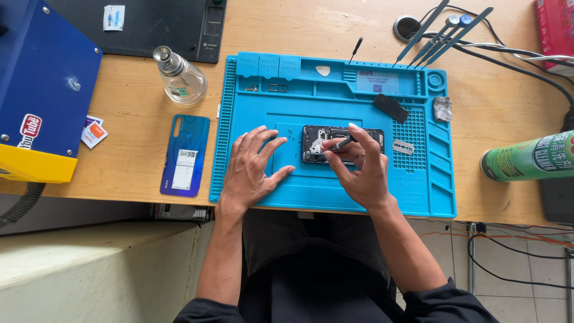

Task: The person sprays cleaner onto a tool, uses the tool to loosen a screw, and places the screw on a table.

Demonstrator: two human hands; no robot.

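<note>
2 hands work on an open phone [344,143]. Left hand [254,167] lies flat, fingers spread, holding nothing. Right hand [359,167] pinches a small screwdriver [341,144]; a tiny screw probably needs careful turning.

The person wears dark sleeves pushed up past the forearms and dark trousers, with both hands bare.

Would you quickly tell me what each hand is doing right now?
Left hand: open, fingers spread, resting flat on the blue mat.
Right hand: closed on a dark screwdriver, tip over the opened phone.
</note>
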